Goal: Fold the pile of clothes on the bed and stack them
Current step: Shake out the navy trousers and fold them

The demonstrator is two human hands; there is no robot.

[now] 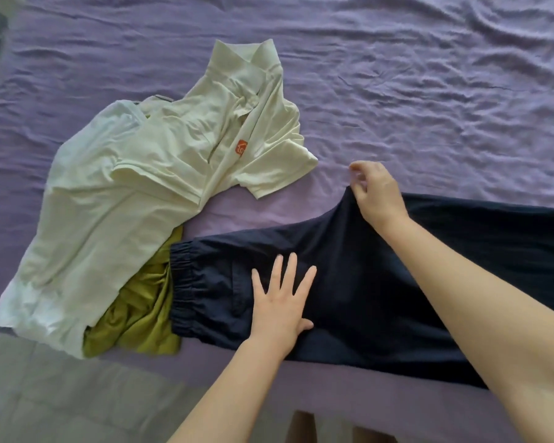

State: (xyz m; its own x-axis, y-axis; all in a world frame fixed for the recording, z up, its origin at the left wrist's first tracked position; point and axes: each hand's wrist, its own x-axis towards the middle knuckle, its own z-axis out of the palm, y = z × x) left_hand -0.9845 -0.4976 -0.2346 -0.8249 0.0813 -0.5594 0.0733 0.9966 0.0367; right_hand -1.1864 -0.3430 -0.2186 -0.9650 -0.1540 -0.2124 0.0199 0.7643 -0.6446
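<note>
While I watch from far away: I see dark blue pants (pixel 381 282) lying flat near the front edge of the bed (pixel 429 91), with the stretchy waist on the left
Left hand: my left hand (pixel 282 302) lies flat on the pants near the waist, fingers spread wide, pressing the cloth down
Right hand: my right hand (pixel 375 193) is curled and pinches the far edge of the pants, at the pointy middle part, lifting it a little off the purple sheet
Pants legs: they run off to the right, out of my view, so I cannot tell how neat they are
Other clothes: a pale yellow shirt (pixel 160 174) with a small orange patch lies messy on the left, and a green cloth (pixel 141 314) peeks out from under it, touching the waist of the pants
Step I think I am on: making the pants smooth and tucking in the pointy bit before folding them
What could go wrong: if I pull too hard with the pinching hand, the cloth may slide under my flat hand and get bumpy
Another worry: the pants sit close to the bed edge, so a big tug toward me may drag them off
One more: the waist touches the green cloth, so folding that way may catch it too
</note>
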